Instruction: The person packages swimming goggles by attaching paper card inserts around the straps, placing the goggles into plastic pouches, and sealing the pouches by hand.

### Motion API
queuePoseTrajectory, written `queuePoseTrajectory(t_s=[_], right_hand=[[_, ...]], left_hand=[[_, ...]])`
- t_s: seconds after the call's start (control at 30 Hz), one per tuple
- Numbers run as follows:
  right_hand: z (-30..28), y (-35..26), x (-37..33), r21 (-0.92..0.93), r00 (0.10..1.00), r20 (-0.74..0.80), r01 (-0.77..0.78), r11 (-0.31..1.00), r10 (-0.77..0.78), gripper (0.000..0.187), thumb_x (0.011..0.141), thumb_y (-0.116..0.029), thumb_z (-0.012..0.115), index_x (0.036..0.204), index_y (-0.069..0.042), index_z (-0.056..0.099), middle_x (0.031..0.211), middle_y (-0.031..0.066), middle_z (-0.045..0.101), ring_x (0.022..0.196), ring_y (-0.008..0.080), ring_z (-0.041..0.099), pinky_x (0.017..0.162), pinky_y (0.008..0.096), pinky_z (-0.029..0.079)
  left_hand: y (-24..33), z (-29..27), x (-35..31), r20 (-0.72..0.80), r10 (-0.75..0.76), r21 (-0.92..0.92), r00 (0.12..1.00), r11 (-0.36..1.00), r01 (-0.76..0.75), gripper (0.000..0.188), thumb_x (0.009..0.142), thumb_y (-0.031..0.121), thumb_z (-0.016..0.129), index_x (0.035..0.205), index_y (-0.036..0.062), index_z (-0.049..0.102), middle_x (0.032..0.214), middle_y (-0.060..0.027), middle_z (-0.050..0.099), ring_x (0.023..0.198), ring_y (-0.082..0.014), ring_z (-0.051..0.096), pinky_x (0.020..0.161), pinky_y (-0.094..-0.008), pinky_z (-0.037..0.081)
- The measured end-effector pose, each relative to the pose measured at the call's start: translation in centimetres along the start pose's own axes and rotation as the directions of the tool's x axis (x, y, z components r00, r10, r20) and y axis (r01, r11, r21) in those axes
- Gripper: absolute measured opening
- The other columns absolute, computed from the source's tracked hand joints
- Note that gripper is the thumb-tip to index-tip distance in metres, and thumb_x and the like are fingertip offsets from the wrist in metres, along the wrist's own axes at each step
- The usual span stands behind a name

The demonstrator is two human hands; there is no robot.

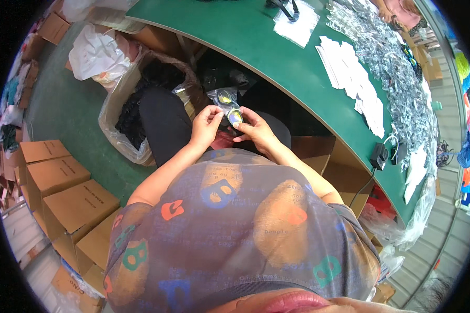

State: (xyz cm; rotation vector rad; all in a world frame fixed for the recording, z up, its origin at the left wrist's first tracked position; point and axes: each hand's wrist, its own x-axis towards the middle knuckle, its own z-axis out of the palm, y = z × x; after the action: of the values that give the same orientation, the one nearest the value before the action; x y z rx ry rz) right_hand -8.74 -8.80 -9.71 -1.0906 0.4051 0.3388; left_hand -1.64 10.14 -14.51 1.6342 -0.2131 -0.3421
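Note:
Over my lap, between my two hands, is a pair of swim goggles with shiny yellow-blue lenses. Clear plastic film lies around the farther lens. My right hand grips the nearer lens, thumb on its face. On the other side, my left hand is closed, thumb and forefinger pinched together beside the goggles' middle; whatever is in that pinch is too small to make out. The strap is mostly hidden.
A green table curves ahead and right, bearing white paper sheets, many clear plastic pieces and a black strap. A plastic-lined box of black items stands left, near cardboard boxes. Another person is far right.

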Motion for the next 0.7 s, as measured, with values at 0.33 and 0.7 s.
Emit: queuePoseTrajectory(t_s=[0.33, 0.7], right_hand=[[0.2, 1.6, 1.1, -0.028, 0.992, -0.057, 0.115, 0.993, -0.116, 0.035, 0.097, -0.007, 0.068, 0.13, -0.006, 0.055, 0.116, 0.0059, 0.063, 0.098, 0.0163, 0.069, 0.074, 0.0309, 0.064], [0.8, 2.1, 1.2, -0.025, 0.985, -0.125, 0.114, 0.993, -0.117, 0.038, 0.098, -0.009, 0.068, 0.132, -0.006, 0.051, 0.116, 0.0084, 0.062, 0.097, 0.0184, 0.069, 0.07, 0.0319, 0.065]], left_hand=[[2.4, -0.3, -0.3, 0.127, 0.214, 0.183, 0.969, 0.955, -0.234, 0.009, 0.096, 0.009, 0.067, 0.1, 0.0018, 0.066, 0.097, -0.0053, 0.066, 0.092, -0.0143, 0.064, 0.082, -0.029, 0.051], [1.6, -0.1, 0.2, 0.132, 0.087, 0.04, 0.987, 0.995, -0.093, 0.007, 0.1, 0.006, 0.061, 0.101, 0.0002, 0.063, 0.099, -0.0044, 0.067, 0.089, -0.0113, 0.063, 0.082, -0.0289, 0.052]])
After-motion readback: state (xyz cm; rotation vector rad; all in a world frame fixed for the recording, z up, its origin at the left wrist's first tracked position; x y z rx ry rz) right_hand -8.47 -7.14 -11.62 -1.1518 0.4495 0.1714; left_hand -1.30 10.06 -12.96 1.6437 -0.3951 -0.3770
